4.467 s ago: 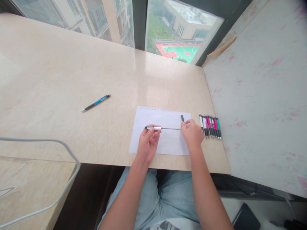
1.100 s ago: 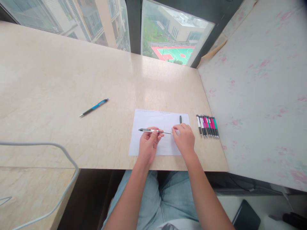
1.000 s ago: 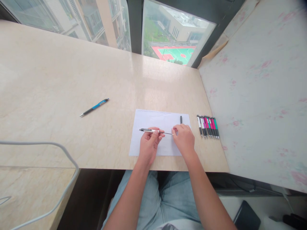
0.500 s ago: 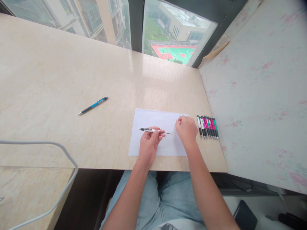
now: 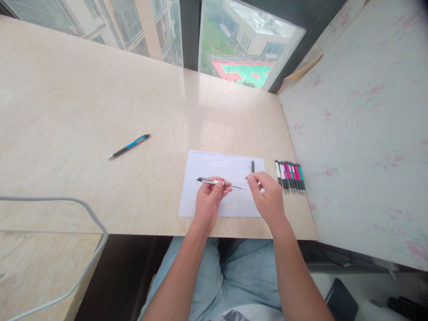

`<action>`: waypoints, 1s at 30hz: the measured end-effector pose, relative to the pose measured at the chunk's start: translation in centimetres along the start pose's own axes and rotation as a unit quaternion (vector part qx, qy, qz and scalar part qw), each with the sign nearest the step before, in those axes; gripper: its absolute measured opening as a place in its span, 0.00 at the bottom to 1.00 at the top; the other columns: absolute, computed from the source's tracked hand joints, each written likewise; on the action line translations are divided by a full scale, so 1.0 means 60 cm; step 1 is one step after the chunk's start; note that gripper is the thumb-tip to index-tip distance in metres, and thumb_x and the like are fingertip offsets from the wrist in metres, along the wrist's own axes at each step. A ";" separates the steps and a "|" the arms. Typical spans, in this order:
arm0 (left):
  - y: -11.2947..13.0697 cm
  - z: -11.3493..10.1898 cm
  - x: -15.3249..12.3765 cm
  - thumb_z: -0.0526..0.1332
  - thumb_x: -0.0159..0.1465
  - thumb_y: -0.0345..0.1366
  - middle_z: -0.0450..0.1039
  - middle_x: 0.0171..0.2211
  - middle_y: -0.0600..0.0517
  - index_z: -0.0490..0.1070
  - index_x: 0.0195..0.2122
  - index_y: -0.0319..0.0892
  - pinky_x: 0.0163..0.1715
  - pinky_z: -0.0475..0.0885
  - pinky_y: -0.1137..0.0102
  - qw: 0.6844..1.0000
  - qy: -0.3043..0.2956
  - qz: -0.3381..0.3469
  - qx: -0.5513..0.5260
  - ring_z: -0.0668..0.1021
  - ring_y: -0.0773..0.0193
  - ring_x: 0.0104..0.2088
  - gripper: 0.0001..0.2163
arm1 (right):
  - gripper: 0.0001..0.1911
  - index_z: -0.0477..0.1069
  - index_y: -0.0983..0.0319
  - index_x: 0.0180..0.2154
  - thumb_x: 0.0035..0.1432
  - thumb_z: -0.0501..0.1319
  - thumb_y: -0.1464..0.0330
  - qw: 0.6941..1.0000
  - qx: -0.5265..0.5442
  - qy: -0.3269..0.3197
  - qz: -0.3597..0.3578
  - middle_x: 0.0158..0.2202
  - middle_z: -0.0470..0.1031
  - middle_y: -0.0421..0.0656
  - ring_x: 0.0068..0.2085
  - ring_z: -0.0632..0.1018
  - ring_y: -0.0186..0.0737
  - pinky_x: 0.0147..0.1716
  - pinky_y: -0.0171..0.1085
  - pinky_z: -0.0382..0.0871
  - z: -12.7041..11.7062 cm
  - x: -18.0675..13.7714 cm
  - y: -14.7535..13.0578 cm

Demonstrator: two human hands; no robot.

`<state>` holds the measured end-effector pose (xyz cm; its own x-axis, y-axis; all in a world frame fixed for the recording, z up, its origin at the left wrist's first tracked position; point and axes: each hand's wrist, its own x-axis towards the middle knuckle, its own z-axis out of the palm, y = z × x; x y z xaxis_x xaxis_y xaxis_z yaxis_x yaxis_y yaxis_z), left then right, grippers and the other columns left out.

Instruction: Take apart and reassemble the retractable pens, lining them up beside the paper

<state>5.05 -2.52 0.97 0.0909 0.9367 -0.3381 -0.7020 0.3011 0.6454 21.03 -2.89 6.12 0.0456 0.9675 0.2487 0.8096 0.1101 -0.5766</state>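
Observation:
My left hand (image 5: 209, 198) is closed around a white pen barrel (image 5: 209, 180) with a black clip end pointing left. A thin refill (image 5: 236, 187) sticks out of the barrel's right end. Just right of the refill's tip is my right hand (image 5: 267, 194), apart from it, with thumb and fingers curled into a pinch. Whether anything small sits between those fingertips I cannot make out. Beyond that hand, a black pen grip (image 5: 253, 166) lies on the white sheet of paper (image 5: 190, 200). A faint small piece, too small to name, shows beside the grip.
A row of several pens (image 5: 290, 177) in white, purple, pink and green lies right of the paper, near the wall (image 5: 364, 147). One blue pen (image 5: 130, 146) rests farther left on the desk (image 5: 73, 116). A grey cable (image 5: 83, 206) loops over the front left.
My right hand has drawn back towards me and turned, uncovering the black grip on the paper. My left hand keeps hold of the pen barrel, almost unmoved.

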 end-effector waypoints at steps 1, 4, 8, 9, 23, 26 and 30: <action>-0.001 0.000 -0.001 0.70 0.59 0.38 0.80 0.34 0.48 0.75 0.38 0.39 0.36 0.74 0.73 1.000 -0.004 0.004 0.014 0.81 0.67 0.32 0.11 | 0.11 0.73 0.59 0.36 0.68 0.54 0.64 1.000 0.001 -0.018 -0.023 0.36 0.77 0.45 0.38 0.75 0.41 0.37 0.39 0.68 -0.003 -0.010 -0.006; -0.003 0.002 -0.005 0.69 0.60 0.40 0.80 0.33 0.48 0.74 0.39 0.39 0.36 0.74 0.71 0.998 -0.017 0.018 0.063 0.80 0.66 0.32 0.11 | 0.09 0.74 0.59 0.37 0.67 0.56 0.66 0.995 -0.016 -0.059 -0.081 0.37 0.78 0.45 0.42 0.75 0.43 0.43 0.41 0.69 -0.007 -0.030 -0.013; -0.005 0.003 -0.009 0.69 0.60 0.41 0.80 0.32 0.48 0.74 0.39 0.38 0.35 0.74 0.69 0.993 -0.031 0.027 0.110 0.80 0.65 0.31 0.12 | 0.08 0.73 0.59 0.36 0.67 0.56 0.68 0.989 -0.026 -0.099 -0.107 0.36 0.77 0.44 0.40 0.75 0.41 0.43 0.41 0.69 -0.012 -0.038 -0.006; -0.005 0.003 -0.009 0.69 0.60 0.42 0.80 0.32 0.47 0.74 0.39 0.38 0.35 0.74 0.69 0.992 -0.031 0.032 0.119 0.80 0.65 0.31 0.12 | 0.08 0.73 0.59 0.36 0.66 0.56 0.68 0.988 -0.032 -0.109 -0.104 0.36 0.77 0.44 0.40 0.75 0.41 0.42 0.41 0.69 -0.015 -0.039 -0.004; 0.000 0.001 -0.001 0.68 0.61 0.40 0.76 0.31 0.51 0.74 0.38 0.40 0.28 0.68 0.74 0.988 0.066 0.136 0.029 0.75 0.70 0.27 0.10 | 0.11 0.65 0.58 0.24 0.59 0.58 0.66 0.978 -0.171 -0.011 0.116 0.26 0.72 0.39 0.31 0.72 0.39 0.29 0.37 0.56 -0.003 -0.045 0.043; 0.000 0.002 -0.001 0.69 0.61 0.40 0.76 0.31 0.51 0.74 0.37 0.40 0.28 0.68 0.74 0.989 0.063 0.132 0.032 0.75 0.71 0.27 0.10 | 0.10 0.66 0.59 0.25 0.59 0.58 0.66 0.973 -0.199 0.008 0.121 0.27 0.73 0.41 0.32 0.71 0.39 0.27 0.36 0.52 0.026 -0.015 0.041; 0.002 0.003 -0.003 0.69 0.61 0.40 0.76 0.32 0.51 0.74 0.37 0.40 0.27 0.67 0.75 0.989 0.055 0.128 0.045 0.75 0.70 0.28 0.10 | 0.11 0.67 0.59 0.26 0.60 0.57 0.64 0.966 -0.219 0.013 0.134 0.29 0.74 0.45 0.31 0.70 0.39 0.26 0.37 0.49 0.052 0.019 0.042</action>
<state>5.08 -2.62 1.22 -0.1630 0.9605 -0.2255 -0.6262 0.0759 0.7760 21.29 -0.82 2.53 0.2972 0.9416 0.1584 0.9368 -0.2555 -0.2390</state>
